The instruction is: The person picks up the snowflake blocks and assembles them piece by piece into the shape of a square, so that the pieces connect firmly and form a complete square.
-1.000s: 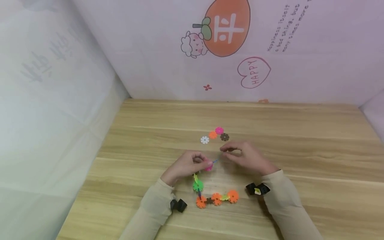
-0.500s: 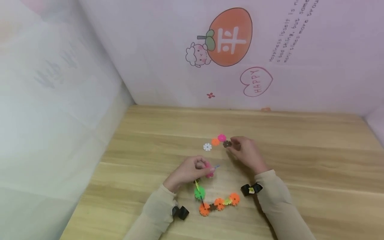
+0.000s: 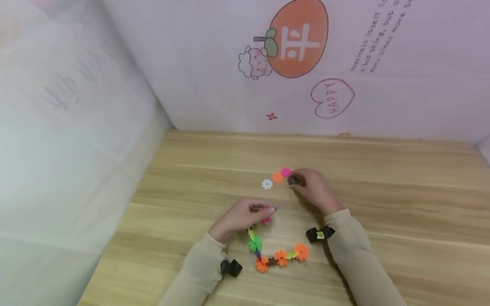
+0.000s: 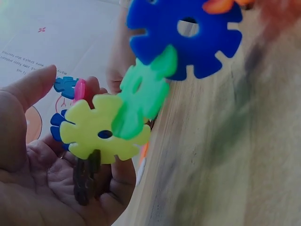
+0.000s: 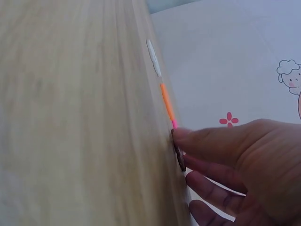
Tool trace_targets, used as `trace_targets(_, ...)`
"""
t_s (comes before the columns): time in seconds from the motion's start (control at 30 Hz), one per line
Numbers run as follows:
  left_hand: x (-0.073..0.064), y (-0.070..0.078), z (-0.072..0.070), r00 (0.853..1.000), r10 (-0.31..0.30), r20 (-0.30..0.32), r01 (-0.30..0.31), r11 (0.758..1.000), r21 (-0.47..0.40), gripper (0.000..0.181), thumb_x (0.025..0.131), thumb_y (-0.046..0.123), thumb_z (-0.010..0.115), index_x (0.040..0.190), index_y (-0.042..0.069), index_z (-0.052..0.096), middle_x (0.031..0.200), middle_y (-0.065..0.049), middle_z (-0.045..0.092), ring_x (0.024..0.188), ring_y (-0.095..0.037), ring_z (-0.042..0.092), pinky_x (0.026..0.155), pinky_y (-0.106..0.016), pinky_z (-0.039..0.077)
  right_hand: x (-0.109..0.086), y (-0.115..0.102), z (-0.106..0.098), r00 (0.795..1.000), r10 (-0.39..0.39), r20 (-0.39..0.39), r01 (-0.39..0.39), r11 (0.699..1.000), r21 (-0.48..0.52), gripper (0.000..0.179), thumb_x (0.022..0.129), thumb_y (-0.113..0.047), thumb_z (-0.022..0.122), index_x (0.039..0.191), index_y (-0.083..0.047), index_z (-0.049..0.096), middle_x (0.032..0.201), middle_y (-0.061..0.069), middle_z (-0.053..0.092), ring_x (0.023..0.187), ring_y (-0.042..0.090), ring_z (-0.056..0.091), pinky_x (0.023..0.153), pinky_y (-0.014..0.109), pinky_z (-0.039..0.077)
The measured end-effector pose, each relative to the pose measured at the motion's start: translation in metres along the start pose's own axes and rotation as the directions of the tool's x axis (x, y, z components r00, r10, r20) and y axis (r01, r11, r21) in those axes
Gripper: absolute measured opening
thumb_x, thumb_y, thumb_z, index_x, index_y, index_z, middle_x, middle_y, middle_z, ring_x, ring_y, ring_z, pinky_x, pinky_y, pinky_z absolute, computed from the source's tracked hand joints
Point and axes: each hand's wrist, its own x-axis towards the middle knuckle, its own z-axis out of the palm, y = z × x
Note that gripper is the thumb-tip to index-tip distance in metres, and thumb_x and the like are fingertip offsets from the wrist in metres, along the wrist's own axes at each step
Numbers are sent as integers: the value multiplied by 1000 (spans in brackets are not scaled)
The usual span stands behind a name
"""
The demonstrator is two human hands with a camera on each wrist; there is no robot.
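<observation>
My left hand (image 3: 245,214) holds one end of a chain of slotted plastic snowflake discs, its thumb and fingers at a pink disc (image 3: 266,220) and a blue disc (image 4: 65,87). In the left wrist view, a brown disc (image 4: 83,183), a yellow disc (image 4: 84,134), a green disc (image 4: 141,99) and a dark blue disc (image 4: 207,52) follow along the chain. On the table the chain bends right to an orange disc (image 3: 301,252). Farther off, my right hand (image 3: 314,189) pinches a loose brown disc (image 5: 178,153) at the tabletop, thumb on top.
Beside the brown disc lie a loose pink disc (image 3: 285,172), an orange disc (image 3: 277,177) and a white disc (image 3: 266,184). A printed cloth (image 3: 214,93) stands behind the wooden table (image 3: 402,191), with another cloth (image 3: 76,148) along the left.
My right hand has left the chain's blue end and moved away to the loose brown disc, which its fingers now cover partly. The left hand keeps holding the chain, almost in place.
</observation>
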Motion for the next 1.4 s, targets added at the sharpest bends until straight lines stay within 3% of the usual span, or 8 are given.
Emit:
trace_targets(0.3, 0, 3, 1, 999, 40, 9, -39, 999, -14, 37, 86, 43, 63, 111, 16, 68, 92, -3, 71, 83, -15, 67, 75, -28, 51, -3, -2, -5, 1000, 20, 11, -20, 1000, -16, 30, 81, -11, 71, 110, -6, 65, 110, 15, 65, 103, 30, 58, 91, 47, 46)
trace_targets(0.53, -3, 5, -2, 1000, 21, 9, -21, 1000, -18, 37, 86, 42, 64, 113, 18, 67, 94, -1, 70, 85, -18, 67, 77, -31, 52, -11, -4, -9, 999, 20, 48, -20, 1000, 4, 30, 77, -20, 77, 103, -9, 69, 95, 7, 66, 88, 21, 59, 79, 39, 50)
trace_targets(0.7, -2, 6, -3, 999, 37, -7, -37, 999, 13, 37, 87, 41, 63, 113, 15, 67, 93, -3, 70, 83, -18, 66, 75, -32, 52, -19, -4, -10, 997, 11, 70, -15, 998, 59, 18, 80, -17, 73, 98, -13, 71, 95, 2, 69, 89, 19, 62, 81, 39, 51)
trace_targets(0.97, -2, 4, 1, 1000, 20, -3, -20, 1000, 2, 35, 85, 40, 65, 111, 16, 68, 91, -5, 70, 80, -14, 65, 71, -32, 51, -34, -2, -10, 996, 7, 92, -20, 990, 138, 18, 84, -13, 69, 102, -11, 70, 95, 1, 71, 88, 16, 65, 80, 37, 53)
trace_targets(1.17, -4, 3, 3, 1000, 4, -7, -4, 1000, 1, 31, 84, 41, 67, 107, 21, 69, 92, -4, 70, 81, -13, 65, 73, -32, 52, -41, -4, -13, 991, 72, 113, -97, 969, 227, 13, 84, -21, 70, 97, -18, 70, 91, -3, 71, 85, 12, 64, 78, 32, 53)
trace_targets(1.4, -3, 4, 4, 1000, 30, -5, -30, 999, 31, 31, 84, 43, 67, 105, 22, 70, 92, -1, 70, 81, -12, 64, 74, -31, 52, -49, -19, -22, 980, 82, 180, -144, 920, 365, 17, 83, -29, 70, 97, -20, 70, 92, -4, 71, 85, 13, 66, 78, 31, 53)
